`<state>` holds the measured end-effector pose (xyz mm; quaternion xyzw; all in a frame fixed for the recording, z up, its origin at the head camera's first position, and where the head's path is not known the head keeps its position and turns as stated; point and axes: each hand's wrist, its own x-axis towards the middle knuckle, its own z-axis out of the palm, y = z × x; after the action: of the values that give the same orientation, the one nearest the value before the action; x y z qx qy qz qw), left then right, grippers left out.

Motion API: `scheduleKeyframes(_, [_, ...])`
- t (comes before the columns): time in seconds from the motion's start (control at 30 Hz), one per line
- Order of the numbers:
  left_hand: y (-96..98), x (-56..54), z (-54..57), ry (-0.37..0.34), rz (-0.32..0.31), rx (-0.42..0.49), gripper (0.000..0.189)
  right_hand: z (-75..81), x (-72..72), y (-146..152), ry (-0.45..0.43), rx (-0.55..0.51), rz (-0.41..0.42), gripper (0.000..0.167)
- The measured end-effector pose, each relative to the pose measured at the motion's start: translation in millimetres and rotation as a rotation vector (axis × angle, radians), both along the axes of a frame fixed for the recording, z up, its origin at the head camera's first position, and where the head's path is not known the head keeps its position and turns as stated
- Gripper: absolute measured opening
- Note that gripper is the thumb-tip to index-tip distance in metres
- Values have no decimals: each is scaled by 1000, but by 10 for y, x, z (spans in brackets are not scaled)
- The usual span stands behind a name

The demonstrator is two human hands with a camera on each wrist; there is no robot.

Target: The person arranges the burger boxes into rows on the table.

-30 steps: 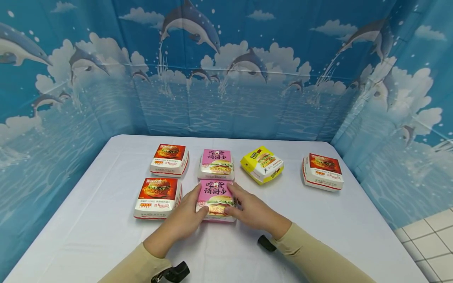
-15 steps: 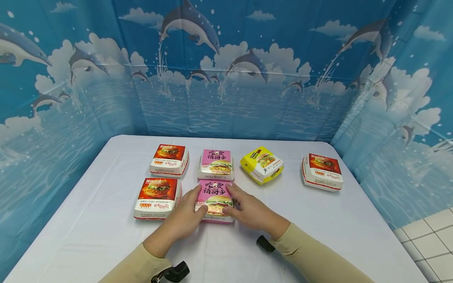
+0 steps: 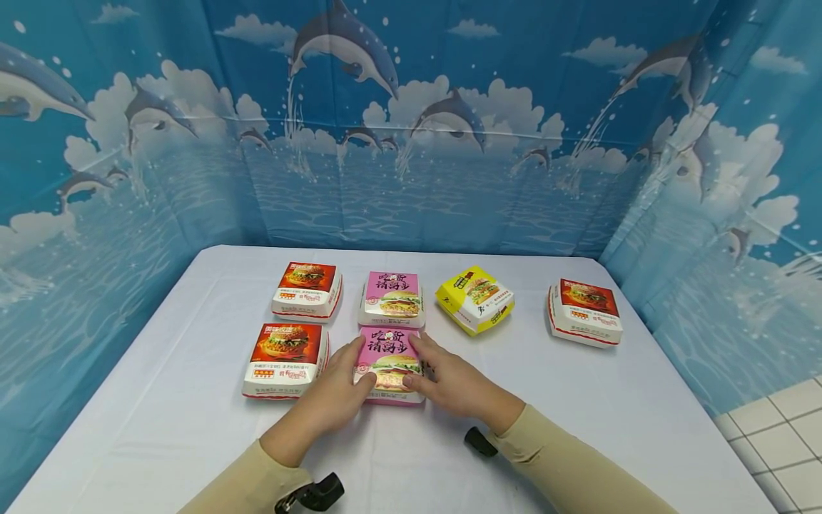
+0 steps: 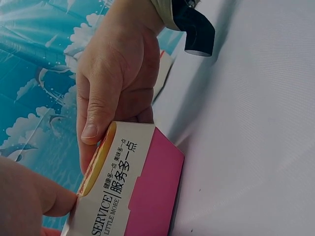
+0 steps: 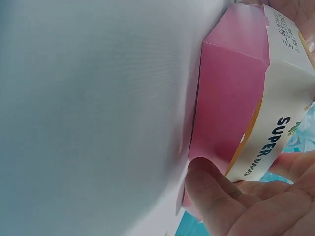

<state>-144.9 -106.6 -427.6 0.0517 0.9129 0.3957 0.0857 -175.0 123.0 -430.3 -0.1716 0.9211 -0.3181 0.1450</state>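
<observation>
A pink-and-white burger box lies on the white tablecloth at the middle front, held from both sides. The left hand grips its left side, with the thumb on the top near the front edge. On the other side, the right hand grips it, thumb likewise on the lid. In the left wrist view, the printed front and pink lower half of the burger box show. The right wrist view has the right hand's fingers against the side of the box. A matching pink box sits directly behind.
Left of the hands stand two red-and-white burger boxes, one nearer and one behind. A yellow-and-white box lies turned at an angle, back right of centre. Another red-and-white box stands far right. A dolphin-print curtain borders the table.
The held pink burger box has shifted slightly left and towards the person, and the right hand moved a little left with it. The other boxes stay where they were.
</observation>
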Motion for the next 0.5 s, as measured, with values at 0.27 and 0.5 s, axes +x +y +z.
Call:
scheduleKeyframes(0.27, [0,-10,-12,9,-1,-6,71,-23,7,3,9,-11,4,83])
scheduleKeyframes(0.5, [9,-4,-1,2,-1,3,71,-19,17,2,10,-7,4,82])
